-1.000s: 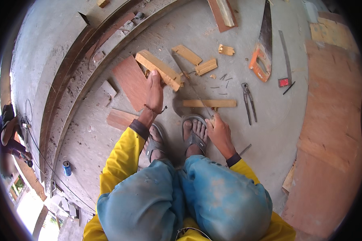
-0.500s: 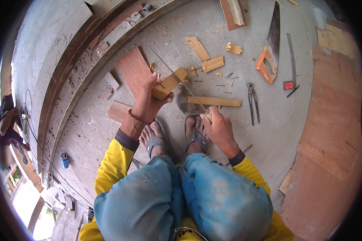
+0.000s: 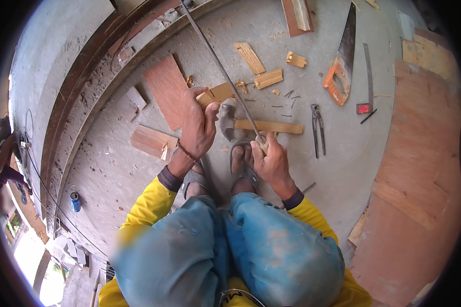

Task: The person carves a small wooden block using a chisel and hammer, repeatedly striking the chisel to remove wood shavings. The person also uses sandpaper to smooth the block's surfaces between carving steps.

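Observation:
My left hand grips a short wooden block with a dark narrow cut across its face, holding it above the floor. The closed fingers of my right hand hold the wooden handle of a long, thin dark metal tool. Its shaft slants up and to the left past the block's right part; whether they touch I cannot tell. On the floor beyond my sandalled feet lies a hammer with a wooden handle, its head near my right foot.
To the right lie an orange-handled saw, pincers and a try square. Wood offcuts and several nails are scattered ahead. Reddish boards lie at left, plywood sheets far right, a blue can lower left.
The metal tool has swung more upright and its shaft looks thicker and nearer. My left hand has turned the block and brought it slightly up. The right hand still grips the handle.

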`<state>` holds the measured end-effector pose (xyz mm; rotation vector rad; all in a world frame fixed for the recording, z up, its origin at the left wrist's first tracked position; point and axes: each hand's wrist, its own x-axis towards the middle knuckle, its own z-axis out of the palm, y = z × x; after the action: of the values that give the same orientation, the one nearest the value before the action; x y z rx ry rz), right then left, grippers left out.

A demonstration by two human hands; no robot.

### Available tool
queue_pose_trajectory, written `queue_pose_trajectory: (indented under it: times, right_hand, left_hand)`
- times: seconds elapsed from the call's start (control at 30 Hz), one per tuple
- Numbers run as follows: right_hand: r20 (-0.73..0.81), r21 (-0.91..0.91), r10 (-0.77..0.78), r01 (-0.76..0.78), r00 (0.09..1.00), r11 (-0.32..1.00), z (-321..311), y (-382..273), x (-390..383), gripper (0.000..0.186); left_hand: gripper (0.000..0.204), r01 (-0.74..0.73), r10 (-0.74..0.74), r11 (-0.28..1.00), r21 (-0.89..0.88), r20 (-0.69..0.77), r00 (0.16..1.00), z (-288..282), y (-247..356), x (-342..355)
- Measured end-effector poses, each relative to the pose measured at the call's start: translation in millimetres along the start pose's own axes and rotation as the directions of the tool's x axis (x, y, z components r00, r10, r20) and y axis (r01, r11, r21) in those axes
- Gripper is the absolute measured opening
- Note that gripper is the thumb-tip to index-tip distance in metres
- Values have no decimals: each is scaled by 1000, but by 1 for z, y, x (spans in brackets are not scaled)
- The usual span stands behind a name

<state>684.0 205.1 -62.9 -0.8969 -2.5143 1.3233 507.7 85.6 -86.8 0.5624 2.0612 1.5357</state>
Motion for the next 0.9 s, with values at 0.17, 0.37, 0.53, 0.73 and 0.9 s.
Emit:
queue_pose_trajectory:
  times: [0.17,0.37,0.53,0.73,0.9]
  right_hand:
    - [171,-111,162,-144,972,983,1,19,1,27]
    - [81,-2,55,-55,995,998,-7,-8,5,28]
    - [151,-126,154,-135,977,983,4,33,2,29]
    - [102,0,136,-136,985,991,-11,4,7,30]
    - [154,-187,143,-114,978,976,1,34,1,31]
  left_hand:
    - [32,-14,14,992,121,3,1000,-2,0,4]
    - [33,-10,15,996,92,-59,998,1,-4,4]
    - [33,-79,87,987,142,-54,995,10,-6,1]
    - [32,-34,40,995,98,-51,998,6,-1,5]
    - [33,-60,66,991,116,-44,997,14,2,7]
